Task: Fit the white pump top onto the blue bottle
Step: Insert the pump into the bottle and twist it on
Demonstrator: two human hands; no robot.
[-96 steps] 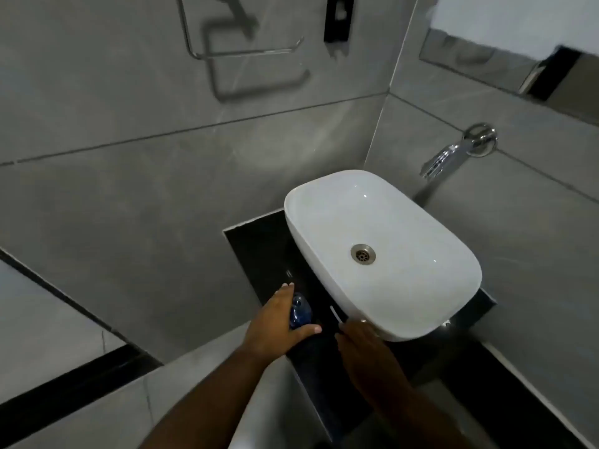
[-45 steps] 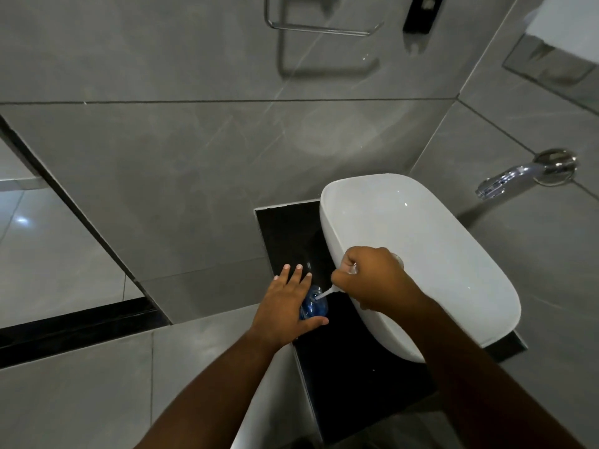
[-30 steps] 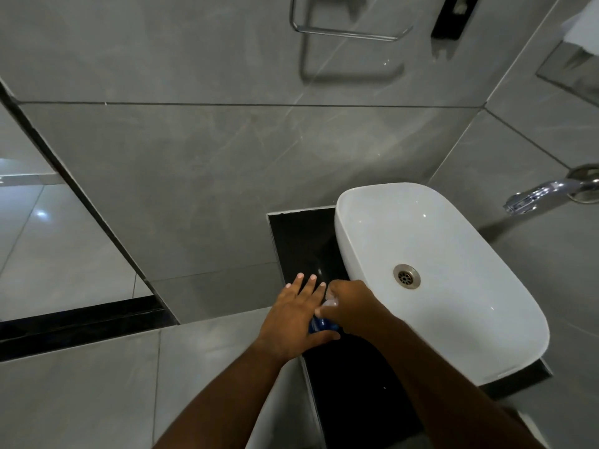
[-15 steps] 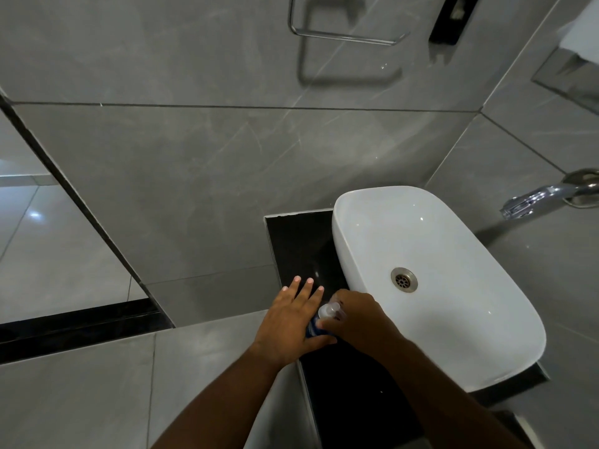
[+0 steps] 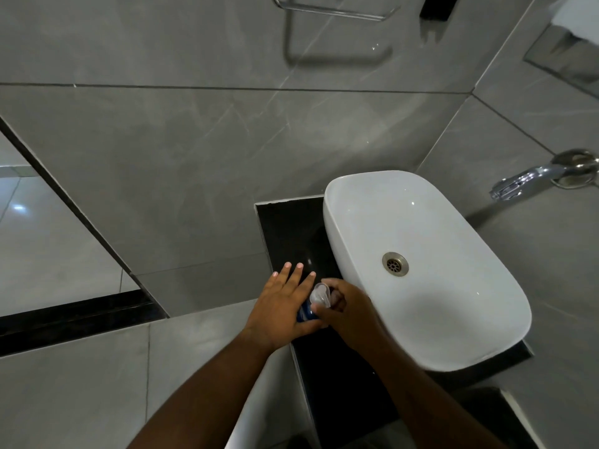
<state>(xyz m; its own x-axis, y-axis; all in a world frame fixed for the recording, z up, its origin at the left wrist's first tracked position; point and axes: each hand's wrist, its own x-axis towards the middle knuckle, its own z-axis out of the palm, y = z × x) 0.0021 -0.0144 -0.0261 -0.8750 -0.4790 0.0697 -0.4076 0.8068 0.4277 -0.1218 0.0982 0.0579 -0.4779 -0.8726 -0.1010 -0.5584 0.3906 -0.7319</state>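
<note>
The blue bottle (image 5: 304, 314) stands on the black counter (image 5: 288, 234) just left of the basin, mostly hidden between my hands. My left hand (image 5: 282, 306) wraps its left side, thumb underneath and fingers stretched out straight. The white pump top (image 5: 320, 293) sits on top of the bottle's neck. My right hand (image 5: 348, 311) is closed around the pump top from the right. Whether the pump is fully seated on the neck is hidden by my fingers.
A white oval basin (image 5: 421, 264) with a metal drain (image 5: 394, 264) fills the counter to the right. A chrome tap (image 5: 531, 179) juts from the right wall. A towel rail (image 5: 330, 11) hangs on the grey tiled wall above.
My right hand brought the pump top from the counter to the bottle and lowered its tube in. In the last half second both hands stay on the bottle with the pump on its neck.
</note>
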